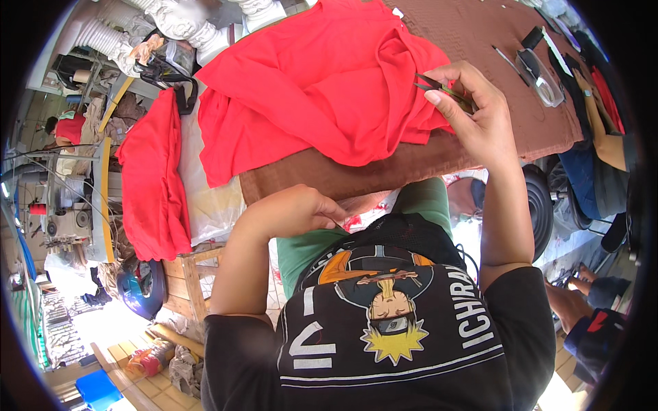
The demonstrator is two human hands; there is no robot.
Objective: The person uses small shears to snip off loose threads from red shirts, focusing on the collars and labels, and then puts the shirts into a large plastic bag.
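My right hand [476, 103] is closed around a pair of thread snips [445, 90], their dark blades pointing left over the red garment. That red garment [295, 89] lies loosely folded on a brown cloth [493, 130], with a long sleeve-like part running across its front. My left hand [301, 205] is below the table's near edge, above my lap. Its fingers hang loosely bent and a little apart, and I see nothing in them. A second red garment piece [157, 178] drapes over the table's left end.
Eyeglasses [545, 85] and a pen [507, 61] lie at the table's right. White ornate columns [185, 27] stand behind. A sewing machine [68, 222] and a wooden stool [185, 281] are on the left. Another person's arm [606, 137] shows at the right edge.
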